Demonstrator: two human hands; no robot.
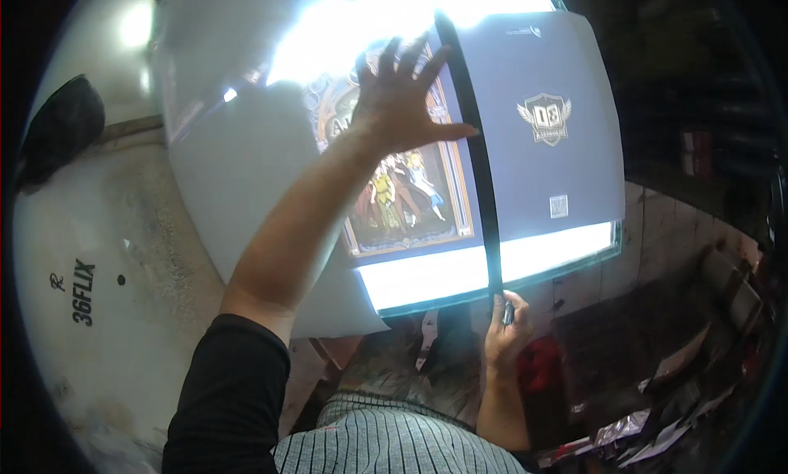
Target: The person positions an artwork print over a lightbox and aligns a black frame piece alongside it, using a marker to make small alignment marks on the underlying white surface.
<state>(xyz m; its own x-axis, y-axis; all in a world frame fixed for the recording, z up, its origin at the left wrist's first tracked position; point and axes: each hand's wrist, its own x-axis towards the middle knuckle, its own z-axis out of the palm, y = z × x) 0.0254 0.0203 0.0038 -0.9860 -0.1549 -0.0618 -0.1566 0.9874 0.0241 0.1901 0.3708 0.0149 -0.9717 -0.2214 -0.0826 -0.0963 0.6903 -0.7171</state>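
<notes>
One long black strip [478, 154], straightedge-like, lies across a blue cover print [515, 195] on a lit light table [427, 285]. Long axis runs near to far, leaning slightly left at the far end, which sits in glare. It divides the print: illustrated panel [414, 203] left, plain blue part with winged emblem [544, 119] and square code [558, 206] right.

Right hand [510, 334] is nearer the strip: at its near end, just past the table's near edge, thumb and fingers pinched together there around a small dark item [508, 313]. Too small to tell what it is, or whether the strip itself is gripped too.

Left hand [392, 105] is farther out, left of the strip, over the illustrated panel. Palm down, fingers fanned toward the far side; thumb sticks out right, tip meeting the strip's left edge. Pressing or just resting: can't tell.

So the strip goes forward from the right hand and passes right of the left. Pale sheet [238, 203] off to the left.
</notes>
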